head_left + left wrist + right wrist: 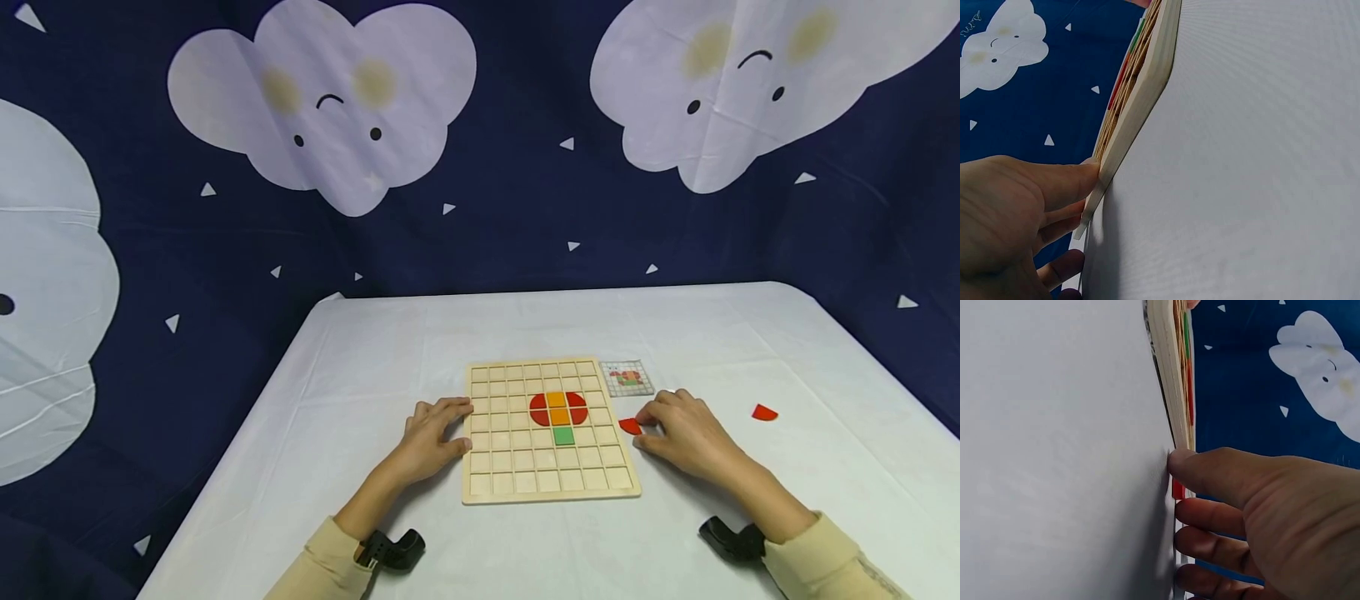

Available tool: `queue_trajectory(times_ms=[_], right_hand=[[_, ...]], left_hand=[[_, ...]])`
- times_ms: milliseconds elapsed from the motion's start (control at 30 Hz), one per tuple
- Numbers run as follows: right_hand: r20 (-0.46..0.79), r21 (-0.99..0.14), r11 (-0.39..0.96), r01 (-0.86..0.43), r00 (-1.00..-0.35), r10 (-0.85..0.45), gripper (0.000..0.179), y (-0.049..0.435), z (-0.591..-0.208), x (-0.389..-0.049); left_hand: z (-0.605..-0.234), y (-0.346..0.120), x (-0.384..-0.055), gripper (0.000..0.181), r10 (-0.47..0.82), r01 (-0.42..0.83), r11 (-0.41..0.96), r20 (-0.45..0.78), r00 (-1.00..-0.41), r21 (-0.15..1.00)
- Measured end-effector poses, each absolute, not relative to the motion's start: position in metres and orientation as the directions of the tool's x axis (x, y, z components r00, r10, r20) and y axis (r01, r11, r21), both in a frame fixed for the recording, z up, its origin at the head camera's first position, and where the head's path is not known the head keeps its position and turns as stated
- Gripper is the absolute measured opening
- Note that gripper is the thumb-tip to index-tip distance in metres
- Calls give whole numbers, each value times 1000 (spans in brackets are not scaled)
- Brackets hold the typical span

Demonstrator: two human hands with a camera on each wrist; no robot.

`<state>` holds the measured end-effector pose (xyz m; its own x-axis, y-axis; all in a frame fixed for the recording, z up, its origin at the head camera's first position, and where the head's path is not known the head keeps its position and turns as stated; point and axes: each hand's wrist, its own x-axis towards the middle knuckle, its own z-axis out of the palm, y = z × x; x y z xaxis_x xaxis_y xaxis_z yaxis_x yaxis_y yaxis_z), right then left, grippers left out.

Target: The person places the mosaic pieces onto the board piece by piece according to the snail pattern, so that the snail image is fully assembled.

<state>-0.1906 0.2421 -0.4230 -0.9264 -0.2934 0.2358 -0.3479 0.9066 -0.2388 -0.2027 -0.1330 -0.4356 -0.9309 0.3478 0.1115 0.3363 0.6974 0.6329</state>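
A square wooden grid board (525,483) lies on the white table. Set in its cells are two orange squares (557,408), red rounded pieces (538,410) on both sides of them, and a green square (563,436) below. My left hand (429,437) rests its thumb and fingertips against the board's left edge, the fingers loosely extended. Just right of the board, my right hand (686,437) pinches a red quarter-circle piece (630,427) between thumb and fingers at the tabletop. In the right wrist view, the thumb partly hides this red piece (1178,489).
A small pattern card (627,378) with a grid picture lies by the board's upper right corner. Another red quarter-circle piece (765,412) lies farther right on the white tablecloth (397,342). A dark blue cloth with clouds (495,242) hangs behind the table.
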Motion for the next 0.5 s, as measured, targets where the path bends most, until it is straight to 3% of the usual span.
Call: queue_trajectory(times_ms=[500], right_hand=[[217,-255,905,-341,-932,-290,19,233,-425,-208]], left_hand=[[-436,-133,-203,49,345,338,701,115,-931,628]])
